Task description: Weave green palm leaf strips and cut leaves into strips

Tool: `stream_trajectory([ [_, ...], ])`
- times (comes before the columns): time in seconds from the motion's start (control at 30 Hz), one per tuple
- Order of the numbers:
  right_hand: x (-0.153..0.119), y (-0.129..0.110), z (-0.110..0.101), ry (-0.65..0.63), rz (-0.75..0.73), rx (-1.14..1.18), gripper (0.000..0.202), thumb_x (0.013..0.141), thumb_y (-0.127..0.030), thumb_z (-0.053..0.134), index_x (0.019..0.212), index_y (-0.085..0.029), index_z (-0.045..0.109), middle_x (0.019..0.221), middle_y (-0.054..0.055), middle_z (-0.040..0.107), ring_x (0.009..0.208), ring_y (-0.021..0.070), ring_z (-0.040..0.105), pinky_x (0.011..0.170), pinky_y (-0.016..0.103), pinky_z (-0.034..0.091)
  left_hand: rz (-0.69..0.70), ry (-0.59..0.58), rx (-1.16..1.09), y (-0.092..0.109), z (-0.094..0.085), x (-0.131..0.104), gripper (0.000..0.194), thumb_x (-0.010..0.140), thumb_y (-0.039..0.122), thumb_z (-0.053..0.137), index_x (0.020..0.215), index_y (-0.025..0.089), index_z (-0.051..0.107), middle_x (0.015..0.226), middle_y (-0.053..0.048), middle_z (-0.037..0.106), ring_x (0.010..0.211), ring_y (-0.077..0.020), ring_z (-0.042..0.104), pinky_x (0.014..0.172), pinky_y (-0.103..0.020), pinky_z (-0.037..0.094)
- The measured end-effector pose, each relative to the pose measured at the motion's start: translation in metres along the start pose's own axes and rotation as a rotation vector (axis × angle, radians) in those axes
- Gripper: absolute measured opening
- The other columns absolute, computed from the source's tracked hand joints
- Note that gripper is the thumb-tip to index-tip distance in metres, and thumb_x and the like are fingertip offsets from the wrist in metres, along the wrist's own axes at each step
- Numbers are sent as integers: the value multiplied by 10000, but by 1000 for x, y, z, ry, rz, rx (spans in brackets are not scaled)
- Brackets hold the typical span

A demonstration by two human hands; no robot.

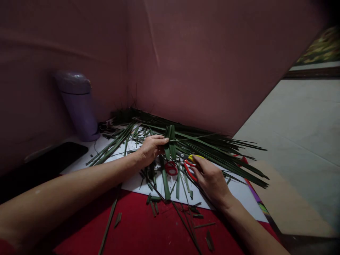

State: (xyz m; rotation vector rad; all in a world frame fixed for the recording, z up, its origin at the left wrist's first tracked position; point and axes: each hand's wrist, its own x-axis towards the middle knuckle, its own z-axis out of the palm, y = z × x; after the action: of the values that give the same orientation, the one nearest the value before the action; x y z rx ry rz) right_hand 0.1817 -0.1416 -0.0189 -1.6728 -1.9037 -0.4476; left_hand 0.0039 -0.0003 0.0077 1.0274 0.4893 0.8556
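Head view: folded green leaf strips sit pinched in the left hand, seemingly steadied for the pruning shears, gripped by the right hand; red-handled scissors lie just below the strips.

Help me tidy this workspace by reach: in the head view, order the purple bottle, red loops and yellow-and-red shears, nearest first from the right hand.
1. Shears: in the right hand.
2. Red loops: just left of the shears.
3. Purple bottle: far left, beside the wall.
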Motion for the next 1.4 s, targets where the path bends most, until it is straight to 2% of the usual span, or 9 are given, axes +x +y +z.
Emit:
stream_trajectory([
  [0.07, 0, -5, -6, 6, -43, -90, 190, 831, -187, 492, 971, -151, 615, 849, 79, 664, 785, 207, 595, 703, 340, 453, 1, -37, 17, -3, 0, -1, 175, 608, 206, 709, 646, 120, 561, 606, 3, 548, 514, -96, 522, 509, -246, 428],
  [0.13, 0, -13, -14, 73, -84, -127, 152, 835, -189, 495, 866, -160, 641, 727, 57, 647, 707, 187, 577, 670, 321, 433, -12, -67, 51, -5, 1, -3, 186, 608, 216, 714, 653, 125, 558, 587, 12, 533, 490, -88, 507, 484, -235, 410],
  [0.23, 0, -25, -23, 240, -112, -120, 147, 816, -173, 524, 916, -173, 631, 834, 65, 639, 795, 186, 560, 752, 331, 417, -50, -113, 132, -9, 3, -7, 198, 614, 241, 716, 660, 130, 557, 556, 18, 515, 444, -75, 475, 436, -215, 363],
  [0.3, 1, -31, -26, 287, -116, -133, 169, 799, -190, 559, 957, -183, 620, 923, 75, 625, 885, 208, 539, 824, 365, 390, -77, -155, 188, -12, 5, -9, 205, 620, 266, 712, 659, 132, 562, 534, 19, 510, 413, -69, 452, 413, -211, 336],
  [0.43, 4, -34, -23, 221, -118, -162, 240, 791, -260, 583, 1017, -178, 596, 990, 80, 618, 962, 242, 503, 877, 411, 339, -98, -240, 282, -17, 7, -14, 235, 623, 320, 711, 691, 128, 593, 512, 21, 509, 395, -64, 433, 400, -207, 314],
  [0.53, 6, -33, -20, 169, -121, -170, 186, 802, -275, 569, 951, -175, 614, 936, 71, 631, 918, 232, 507, 864, 411, 333, -102, -274, 323, -19, 8, -16, 239, 627, 331, 709, 696, 132, 598, 517, 24, 508, 412, -65, 444, 413, -204, 326],
  [0.8, 6, -31, -20, 112, -144, -156, 154, 811, -244, 553, 931, -173, 621, 921, 71, 641, 904, 229, 515, 835, 405, 336, -118, -265, 320, -19, 10, -18, 204, 628, 301, 710, 656, 136, 595, 518, 27, 512, 407, -57, 431, 403, -198, 302],
  [1.4, 5, -29, -17, 118, -155, -86, 107, 805, -209, 538, 873, -177, 613, 868, 51, 650, 873, 204, 527, 804, 374, 358, -123, -273, 316, -20, 9, -17, 217, 619, 296, 719, 681, 129, 594, 501, 26, 503, 405, -56, 432, 395, -186, 306],
])
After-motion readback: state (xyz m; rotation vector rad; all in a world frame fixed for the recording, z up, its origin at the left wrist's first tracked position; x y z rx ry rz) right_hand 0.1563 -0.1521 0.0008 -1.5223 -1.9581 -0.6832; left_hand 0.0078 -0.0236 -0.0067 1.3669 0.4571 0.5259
